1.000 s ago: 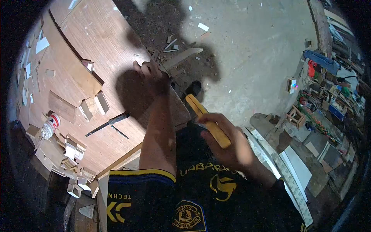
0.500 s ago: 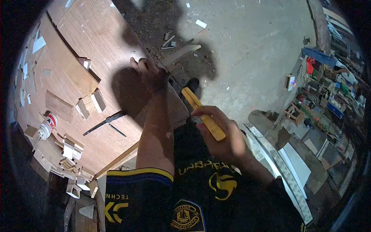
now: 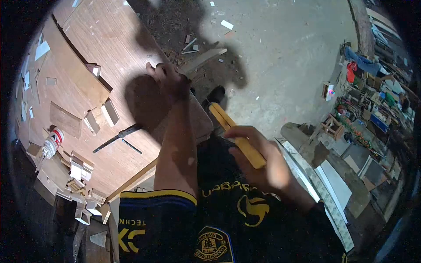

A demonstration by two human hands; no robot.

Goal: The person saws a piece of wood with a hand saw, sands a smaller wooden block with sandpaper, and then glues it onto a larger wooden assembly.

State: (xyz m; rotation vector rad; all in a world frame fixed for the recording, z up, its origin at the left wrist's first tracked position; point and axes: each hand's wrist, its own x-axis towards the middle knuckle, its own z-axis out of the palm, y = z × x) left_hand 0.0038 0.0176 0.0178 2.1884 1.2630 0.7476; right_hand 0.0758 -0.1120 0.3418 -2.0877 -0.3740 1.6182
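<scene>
My left hand [image 3: 169,81] lies at the long edge of a wooden panel [image 3: 144,160], its visible fingers apart and partly in shadow. In my right hand [image 3: 258,153] is a long yellow tool [image 3: 250,153] with a dark slot along its length. Fingers and thumb wrap round its near half, in front of my dark shirt. Its far tip points toward the panel's corner; no blade can be made out. A black clamp-like bar [image 3: 118,136] lies on the panel, left of my forearm.
Small wooden pieces [image 3: 81,168] and a white-and-red bottle [image 3: 53,141] sit at the left. A curved board [image 3: 83,65] lies on the panel. Offcuts [image 3: 204,59] litter the floor. White strips [image 3: 335,184] and piled clutter [image 3: 372,101] are to the right.
My right hand has shifted slightly right and down with the yellow tool. My left hand stays at the panel's edge.
</scene>
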